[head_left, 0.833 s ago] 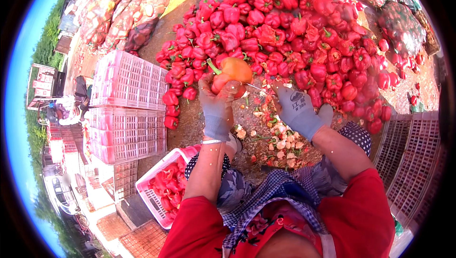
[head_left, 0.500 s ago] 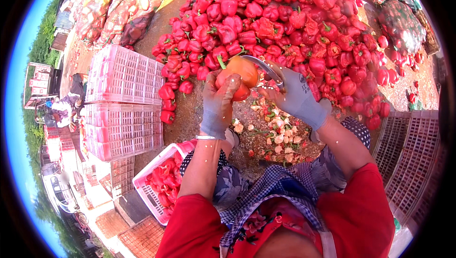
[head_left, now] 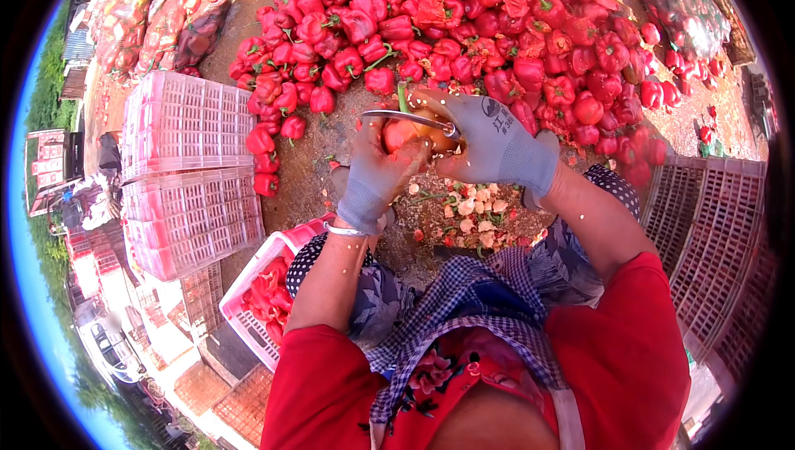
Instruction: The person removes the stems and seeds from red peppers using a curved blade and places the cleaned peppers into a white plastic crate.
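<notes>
In a grey work glove, my left hand (head_left: 374, 175) is closed around an orange-red bell pepper (head_left: 401, 134) whose green stem points away from me. My right hand (head_left: 499, 145), gloved alike, grips a curved metal knife (head_left: 396, 114). The blade lies across the pepper just below its stem, and its tip reaches over toward my left hand. The knife's handle is hidden in my right fist, and some right fingertips rest against the pepper's top. Beyond both hands spreads a big heap of red bell peppers (head_left: 464, 32) on the ground.
Cut-out cores and seeds (head_left: 472, 210) litter the ground below my hands. By my left leg stands a pink crate (head_left: 248, 341) holding red pepper pieces. Stacked pink crates (head_left: 195, 131) rise at the left, more crates (head_left: 716, 226) at the right. Filled net sacks (head_left: 178, 15) lie at the back.
The knife has swung from the pepper's right side to lie across its top near the stem. Both hands have moved closer together, and the pepper has turned stem-away.
</notes>
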`<state>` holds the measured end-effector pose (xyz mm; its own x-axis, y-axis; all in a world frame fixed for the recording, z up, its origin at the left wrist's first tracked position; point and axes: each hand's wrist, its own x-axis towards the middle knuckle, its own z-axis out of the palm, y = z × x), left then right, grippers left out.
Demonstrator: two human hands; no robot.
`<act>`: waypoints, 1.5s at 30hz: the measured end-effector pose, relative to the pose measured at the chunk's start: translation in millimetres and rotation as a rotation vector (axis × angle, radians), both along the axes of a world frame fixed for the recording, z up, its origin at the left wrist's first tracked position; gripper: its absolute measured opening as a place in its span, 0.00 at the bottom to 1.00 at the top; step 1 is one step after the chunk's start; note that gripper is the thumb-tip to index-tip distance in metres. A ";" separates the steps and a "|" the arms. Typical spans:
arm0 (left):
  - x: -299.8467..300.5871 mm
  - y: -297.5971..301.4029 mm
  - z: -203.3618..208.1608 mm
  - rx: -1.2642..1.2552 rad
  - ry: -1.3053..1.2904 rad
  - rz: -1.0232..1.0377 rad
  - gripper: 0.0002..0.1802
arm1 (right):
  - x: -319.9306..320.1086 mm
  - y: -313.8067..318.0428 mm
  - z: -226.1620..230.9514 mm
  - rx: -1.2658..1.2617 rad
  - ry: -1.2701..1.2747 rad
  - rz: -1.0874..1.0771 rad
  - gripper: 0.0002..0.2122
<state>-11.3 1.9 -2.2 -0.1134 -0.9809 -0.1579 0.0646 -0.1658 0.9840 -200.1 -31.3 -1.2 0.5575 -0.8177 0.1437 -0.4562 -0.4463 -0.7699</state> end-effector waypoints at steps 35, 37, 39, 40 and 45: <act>27.7 -1.0 -8.7 -0.358 -0.431 -0.071 0.26 | 14.2 -1.8 -2.1 0.616 -0.483 -0.152 0.16; 31.6 -0.8 -9.4 -0.476 -0.518 -0.059 0.27 | 11.1 -5.0 0.3 0.665 -0.441 -0.141 0.17; 33.2 0.3 -4.1 -0.345 -0.344 -0.095 0.26 | 10.5 -6.1 3.3 0.696 -0.433 -0.186 0.17; 32.5 1.0 -2.8 -0.292 -0.241 -0.099 0.26 | 11.2 -6.4 5.0 0.673 -0.437 -0.185 0.16; 37.7 -3.1 -11.9 -0.183 -0.025 -0.037 0.25 | 6.0 -10.1 9.3 0.726 -0.413 -0.257 0.13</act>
<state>26.4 -1.2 -14.1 -0.1480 -0.9888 0.0196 0.0371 0.0143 0.9992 -194.0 -41.3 8.1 0.3618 -0.8788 -0.3113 -0.0966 0.2968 -0.9501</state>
